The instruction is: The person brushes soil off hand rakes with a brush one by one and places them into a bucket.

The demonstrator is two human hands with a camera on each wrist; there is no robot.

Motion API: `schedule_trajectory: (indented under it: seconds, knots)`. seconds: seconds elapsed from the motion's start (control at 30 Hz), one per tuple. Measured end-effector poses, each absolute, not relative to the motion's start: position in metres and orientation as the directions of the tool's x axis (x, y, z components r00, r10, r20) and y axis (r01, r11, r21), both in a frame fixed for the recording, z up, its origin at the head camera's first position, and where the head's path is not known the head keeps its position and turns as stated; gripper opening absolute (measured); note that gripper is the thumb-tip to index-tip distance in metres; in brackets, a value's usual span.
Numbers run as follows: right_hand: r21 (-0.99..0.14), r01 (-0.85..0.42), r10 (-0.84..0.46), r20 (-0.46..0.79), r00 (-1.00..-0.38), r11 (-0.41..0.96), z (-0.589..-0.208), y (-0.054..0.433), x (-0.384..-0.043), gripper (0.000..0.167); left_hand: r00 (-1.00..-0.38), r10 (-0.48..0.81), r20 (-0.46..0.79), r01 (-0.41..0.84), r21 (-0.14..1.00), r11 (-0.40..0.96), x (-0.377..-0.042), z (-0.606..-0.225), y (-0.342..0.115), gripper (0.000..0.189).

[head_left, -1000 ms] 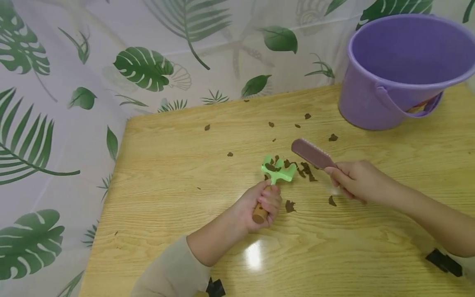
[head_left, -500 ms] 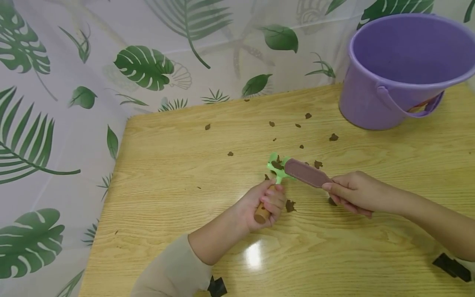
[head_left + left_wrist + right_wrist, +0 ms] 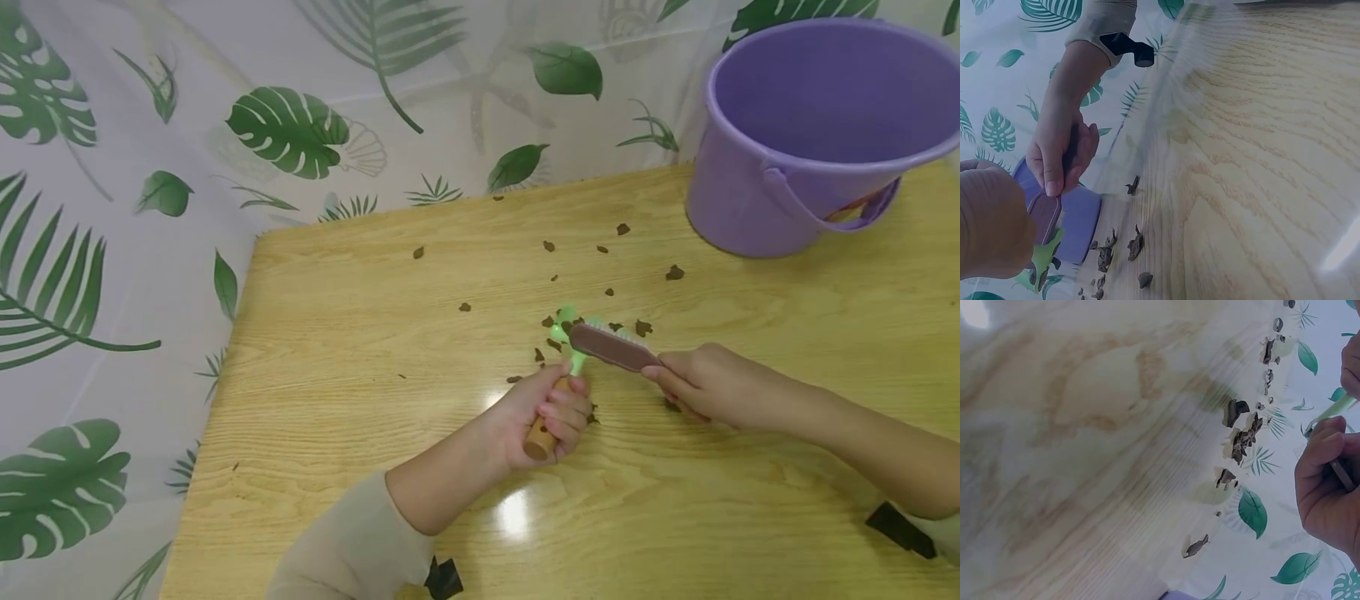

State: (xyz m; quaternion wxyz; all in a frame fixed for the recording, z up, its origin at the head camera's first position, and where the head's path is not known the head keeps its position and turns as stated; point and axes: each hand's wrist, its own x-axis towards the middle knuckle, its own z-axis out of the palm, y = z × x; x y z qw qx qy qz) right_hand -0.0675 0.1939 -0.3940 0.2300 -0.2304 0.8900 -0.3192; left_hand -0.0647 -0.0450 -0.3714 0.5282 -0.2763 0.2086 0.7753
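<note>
In the head view my left hand [image 3: 543, 415] grips the wooden handle [image 3: 540, 437] of a small green hand rake [image 3: 577, 363]. Brown flakes [image 3: 555, 344] lie on and around the rake's head, partly hidden behind a brush. That brush [image 3: 615, 348], flat-backed and dull mauve with pale bristles, is held by my right hand [image 3: 705, 385] with its tip over the rake. From the left wrist, the brush back [image 3: 1044, 215] overlaps the green rake head [image 3: 1043, 262]. The right wrist view shows my right hand [image 3: 1335, 475] at the edge, close to the rake's green neck [image 3: 1335, 409].
A purple bucket [image 3: 750, 200] with its handle hanging down stands at the back right of the wooden table [image 3: 337, 333]. More brown flakes [image 3: 675, 272] are scattered toward the back. A leaf-printed sheet [image 3: 450, 83] hangs behind and to the left.
The brush has come down and left from beside the flakes onto the rake's head. The left hand has shifted slightly right with the rake; several flakes now lie left of it.
</note>
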Motion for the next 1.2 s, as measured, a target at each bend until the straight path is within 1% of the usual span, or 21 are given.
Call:
schedule_trajectory:
  seconds: [0.2,0.3,0.4,0.47,0.7,0.87,0.93,1.0,1.13,1.2]
  knots:
    - [-0.598,-0.328,-0.542,-0.218,-0.811,0.731,-0.393,0.182,-0.073,0.034,-0.29,0.685,-0.668,-0.935,0.044,-0.353,-0.068,-0.37,-0.044,0.045]
    - [-0.54,-0.396,-0.558,-0.172,-0.812,0.743,-0.396,0.174,-0.076,0.032,-0.286,0.678,-0.677,-0.932,0.032,-0.36,-0.069,-0.37,-0.044,0.045]
    - [-0.498,-0.43,-0.567,-0.16,-0.808,0.753,-0.398,0.168,-0.079,0.029,-0.282,0.669,-0.688,-0.929,0.022,-0.369,-0.07,-0.372,-0.044,0.045]
    - [-0.5,-0.423,-0.564,-0.169,-0.808,0.756,-0.398,0.165,-0.082,0.027,-0.281,0.664,-0.693,-0.927,0.017,-0.374,-0.07,-0.372,-0.044,0.045]
    - [-0.524,-0.412,-0.571,-0.181,-0.801,0.745,-0.392,0.153,-0.091,0.031,-0.256,0.673,-0.693,-0.938,0.01,-0.347,-0.071,-0.369,-0.041,0.047]
    - [-0.523,-0.404,-0.57,-0.202,-0.797,0.751,-0.386,0.135,-0.101,0.032,-0.257,0.657,-0.709,-0.946,0.045,-0.321,-0.067,-0.372,-0.036,0.047]
    - [-0.538,-0.386,-0.569,-0.226,-0.79,0.749,-0.383,0.129,-0.106,0.033,-0.255,0.654,-0.712,-0.949,0.055,-0.31,-0.065,-0.374,-0.033,0.046]
    - [-0.573,-0.342,-0.563,-0.266,-0.782,0.745,-0.379,0.126,-0.112,0.036,-0.247,0.658,-0.711,-0.953,0.057,-0.297,-0.064,-0.375,-0.031,0.046]
    - [-0.652,-0.179,-0.517,-0.371,-0.771,0.736,-0.366,0.131,-0.12,0.04,-0.247,0.663,-0.707,-0.953,0.055,-0.297,-0.064,-0.375,-0.029,0.046]
    - [-0.677,-0.134,-0.508,-0.391,-0.767,0.724,-0.361,0.135,-0.123,0.042,-0.243,0.665,-0.707,-0.954,0.049,-0.296,-0.064,-0.375,-0.029,0.047]
